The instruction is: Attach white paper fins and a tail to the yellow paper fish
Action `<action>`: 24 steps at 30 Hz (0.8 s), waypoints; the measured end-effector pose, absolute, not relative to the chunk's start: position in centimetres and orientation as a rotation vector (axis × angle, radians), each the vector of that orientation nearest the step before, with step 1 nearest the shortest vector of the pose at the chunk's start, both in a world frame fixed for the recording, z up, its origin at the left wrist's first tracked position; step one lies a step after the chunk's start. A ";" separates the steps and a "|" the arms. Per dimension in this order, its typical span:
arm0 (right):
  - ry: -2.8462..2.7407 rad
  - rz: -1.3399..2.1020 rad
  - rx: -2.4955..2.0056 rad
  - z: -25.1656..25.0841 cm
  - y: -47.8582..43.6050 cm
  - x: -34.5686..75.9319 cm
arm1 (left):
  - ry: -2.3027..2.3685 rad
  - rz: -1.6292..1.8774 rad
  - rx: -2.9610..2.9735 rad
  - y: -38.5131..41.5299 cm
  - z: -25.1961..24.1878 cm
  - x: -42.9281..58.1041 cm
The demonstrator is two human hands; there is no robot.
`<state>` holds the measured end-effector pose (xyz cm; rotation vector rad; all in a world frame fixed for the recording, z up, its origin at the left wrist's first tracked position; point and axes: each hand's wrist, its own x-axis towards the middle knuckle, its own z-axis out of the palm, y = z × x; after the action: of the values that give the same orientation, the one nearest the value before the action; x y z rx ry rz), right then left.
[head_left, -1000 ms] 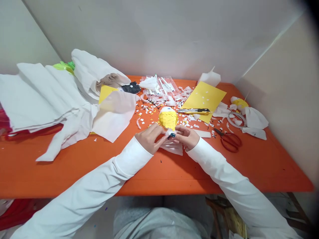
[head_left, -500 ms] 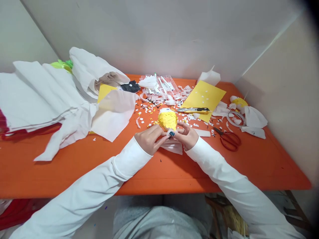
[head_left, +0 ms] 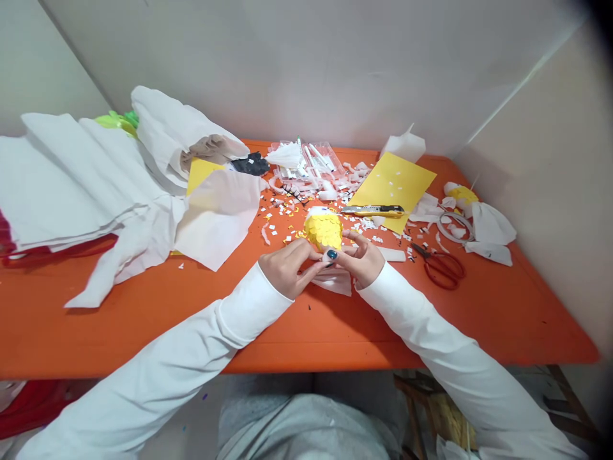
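Between my hands is a fish-like craft (head_left: 324, 231), its body covered in overlapping yellow paper scales, with a white far end. White sheet material (head_left: 334, 281) fans out like a tail from its near end, under my hands. My left hand (head_left: 290, 265) is closed at the near left of the body, fingertips pinched where body and tail meet. My right hand (head_left: 360, 260) pinches at the same spot from the right, its dark-painted thumbnail against the near end. The fingers hide exactly what is held at the join.
A utility knife (head_left: 373, 210) lies beyond, partly on a yellow sheet (head_left: 400, 182). Red-handled scissors (head_left: 443, 268), a tape ring (head_left: 454, 227) and another yellow-and-white craft (head_left: 462, 193) are to the right. White cloth (head_left: 81, 179) covers the left; a pen box (head_left: 306, 160) stands behind paper scraps.
The view has shifted very slightly. Both hands stay pinched at the near end of the craft, with only slight finger movement.
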<state>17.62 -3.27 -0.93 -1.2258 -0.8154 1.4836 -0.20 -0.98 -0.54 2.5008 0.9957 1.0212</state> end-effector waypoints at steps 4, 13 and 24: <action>-0.888 1.365 -1.236 -0.3 -3.6 17.7 | 1.092 0.774 1.876 -0.8 -0.8 0.7; -1.182 1.089 -1.211 -1.4 -3.8 17.8 | 0.990 0.667 0.948 -1.3 0.1 2.0; -1.802 0.094 -1.120 0.1 -4.6 18.8 | 0.994 0.672 0.742 -0.8 -0.2 1.8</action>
<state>18.80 -4.60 0.13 -1.1198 -1.8023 0.0939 1.82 -0.81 -0.24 0.7418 0.9938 0.6724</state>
